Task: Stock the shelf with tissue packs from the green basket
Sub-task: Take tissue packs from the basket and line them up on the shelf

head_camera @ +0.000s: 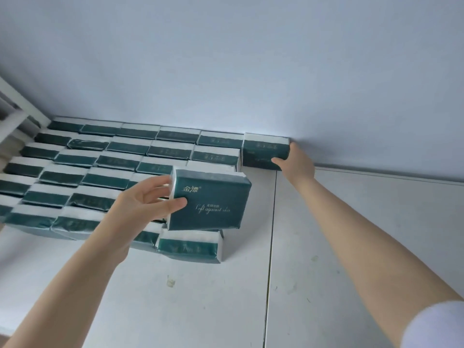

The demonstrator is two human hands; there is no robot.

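Several dark green and white tissue packs (118, 162) stand in rows on the white shelf (351, 247), filling its left and middle. My left hand (148, 204) holds one pack (213, 199) up above the front rows, thumb on its printed face. My right hand (297, 159) reaches to the back wall and grips the right end of another pack (263, 151), which stands at the right end of the back row. The green basket is out of view.
A pale wall (251, 71) closes the back of the shelf. A seam (272, 234) runs front to back through the shelf board. A white metal frame (22, 101) rises at the far left. Bare shelf lies right of the seam.
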